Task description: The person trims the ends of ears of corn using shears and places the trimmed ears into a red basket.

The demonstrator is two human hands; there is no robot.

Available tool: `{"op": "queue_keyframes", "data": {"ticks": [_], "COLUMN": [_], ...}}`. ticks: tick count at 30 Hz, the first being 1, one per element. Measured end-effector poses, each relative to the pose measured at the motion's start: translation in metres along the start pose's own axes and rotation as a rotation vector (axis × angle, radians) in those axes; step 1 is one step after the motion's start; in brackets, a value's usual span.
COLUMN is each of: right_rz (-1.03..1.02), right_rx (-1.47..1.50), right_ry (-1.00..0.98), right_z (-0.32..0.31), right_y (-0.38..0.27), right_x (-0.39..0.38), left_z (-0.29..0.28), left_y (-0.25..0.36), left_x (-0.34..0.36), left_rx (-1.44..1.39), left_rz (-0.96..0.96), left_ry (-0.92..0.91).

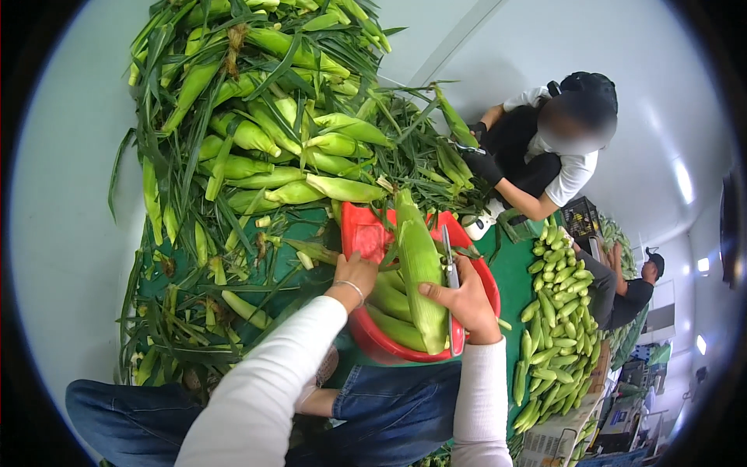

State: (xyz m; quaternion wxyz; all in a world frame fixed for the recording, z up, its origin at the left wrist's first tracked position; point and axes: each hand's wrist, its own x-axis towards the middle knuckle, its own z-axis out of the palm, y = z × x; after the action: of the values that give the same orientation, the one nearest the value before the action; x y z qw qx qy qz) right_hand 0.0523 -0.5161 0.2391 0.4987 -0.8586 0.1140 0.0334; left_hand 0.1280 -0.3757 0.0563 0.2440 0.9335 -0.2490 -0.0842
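With the right hand (pixel 469 300), grips a long green ear of corn (pixel 420 272) in its husk, with a slim metal blade (pixel 451 284) at the same hand, along the right side of the ear. Holds it nearly upright just right of the middle of the frame, over a red basin (pixel 489 284). Reaches with the left hand (pixel 356 279) toward the left side of the basin; cannot tell there between grasping, touching and hovering. Wears a thin bracelet (pixel 350 288) on that wrist.

Has more green ears (pixel 393 327) inside the basin, beneath the held one. Faces a high heap of leafy corn (pixel 264 132) at upper left, with loose husks (pixel 179 342) strewn below it on a green floor (pixel 513 257). Shares the upper right with a co-worker (pixel 577 177) in dark gloves (pixel 484 166), also gripping an ear. Has a broad pile of slender ears (pixel 556 335) at right, near the basin but apart from it, and beyond, toward the right edge, a second person (pixel 629 302) in a dark shirt.
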Motion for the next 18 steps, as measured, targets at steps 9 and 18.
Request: {"op": "queue_keyframes", "data": {"ticks": [9, 18], "right_rz": [0.144, 0.01], "right_rx": [-0.247, -0.518], "right_ry": [-0.08, -0.297], "right_z": [0.034, 0.038], "right_y": [0.047, -0.017], "right_x": [0.035, 0.009], "left_z": [-0.067, -0.095], "left_y": [-0.281, -0.184], "left_x": [-0.174, -0.005], "left_rx": [0.528, 0.222], "left_rz": [-0.521, 0.068], "left_ry": [-0.994, -0.082]}}
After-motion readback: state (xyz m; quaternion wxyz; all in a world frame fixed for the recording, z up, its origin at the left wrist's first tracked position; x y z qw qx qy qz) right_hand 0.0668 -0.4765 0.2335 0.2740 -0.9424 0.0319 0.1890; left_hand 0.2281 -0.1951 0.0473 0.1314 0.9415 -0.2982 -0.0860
